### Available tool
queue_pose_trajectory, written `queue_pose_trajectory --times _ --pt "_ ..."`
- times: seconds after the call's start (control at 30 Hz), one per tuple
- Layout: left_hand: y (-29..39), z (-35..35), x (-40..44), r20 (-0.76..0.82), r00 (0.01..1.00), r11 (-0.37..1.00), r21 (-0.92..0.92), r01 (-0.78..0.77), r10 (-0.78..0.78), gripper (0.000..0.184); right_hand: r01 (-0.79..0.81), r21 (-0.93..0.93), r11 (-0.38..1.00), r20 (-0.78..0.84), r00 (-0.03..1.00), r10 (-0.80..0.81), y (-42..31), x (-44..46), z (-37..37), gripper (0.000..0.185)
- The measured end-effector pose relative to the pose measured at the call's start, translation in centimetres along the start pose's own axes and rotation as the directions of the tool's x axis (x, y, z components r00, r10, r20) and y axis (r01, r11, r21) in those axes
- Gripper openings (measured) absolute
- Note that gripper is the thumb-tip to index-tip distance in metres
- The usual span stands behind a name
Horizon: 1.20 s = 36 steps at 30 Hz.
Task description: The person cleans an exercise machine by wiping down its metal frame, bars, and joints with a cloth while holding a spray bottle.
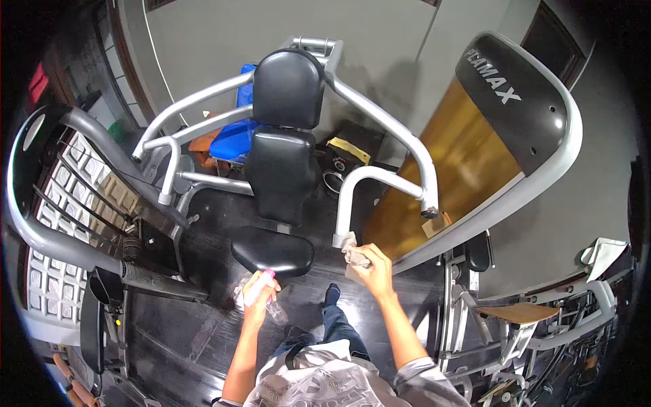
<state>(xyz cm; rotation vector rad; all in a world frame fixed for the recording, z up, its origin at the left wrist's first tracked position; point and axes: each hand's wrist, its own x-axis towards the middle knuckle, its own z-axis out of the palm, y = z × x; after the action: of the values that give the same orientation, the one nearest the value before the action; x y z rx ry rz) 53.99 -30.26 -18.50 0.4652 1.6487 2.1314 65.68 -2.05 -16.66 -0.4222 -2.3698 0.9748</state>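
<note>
My left hand [255,302] is closed around a spray bottle [277,312] with a pink and white top and a clear body, held low in front of the black seat [271,249]. In my right hand [374,268] is a crumpled pale cloth [352,254], pressed against the lower end of the grey machine handle [345,207]. Part of the cloth hangs below my fingers. The handle belongs to a seated exercise machine with a black padded backrest [289,88] and curved metal arms.
A tall weight-stack cover [468,129] stands to the right, another weight-stack frame [41,224] to the left. Behind the machine are a blue chair [234,141] and a black box [352,146]. More gym equipment [522,339] crowds the lower right, with a white cloth [603,256] above it.
</note>
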Motion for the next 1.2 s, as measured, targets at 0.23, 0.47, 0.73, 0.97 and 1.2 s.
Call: queue_pose_trajectory --times 0.23,0.47,0.73,0.97,1.2 --pt "-0.9 -0.5 -0.1 0.017 1.0 1.0 0.001 0.014 -0.014 0.016 -0.424 0.881 0.209 0.141 0.658 0.739 1.4 -3.6 6.9 0.03" --pt "-1.1 -0.5 0.0 -0.031 0.994 0.994 0.035 0.107 -0.106 0.026 -0.432 0.902 -0.024 0.303 0.59 0.748 -2.6 -1.0 9.1 0.036" --pt "-3.5 -0.6 0.2 -0.012 0.988 0.985 -0.079 0.151 -0.152 0.018 -0.512 0.852 0.112 0.255 0.593 0.764 -3.9 -1.5 6.1 0.03" --pt "-4.1 -0.8 -0.4 -0.027 0.987 0.978 -0.141 0.155 -0.16 0.021 -0.556 0.728 0.401 0.166 0.71 0.685 -3.4 -0.9 5.2 0.025" --pt "-4.3 -0.3 -0.9 -0.127 0.976 0.977 -0.137 0.161 -0.179 0.034 -0.559 0.656 0.507 0.115 0.738 0.665 -2.2 -0.9 7.2 0.026"
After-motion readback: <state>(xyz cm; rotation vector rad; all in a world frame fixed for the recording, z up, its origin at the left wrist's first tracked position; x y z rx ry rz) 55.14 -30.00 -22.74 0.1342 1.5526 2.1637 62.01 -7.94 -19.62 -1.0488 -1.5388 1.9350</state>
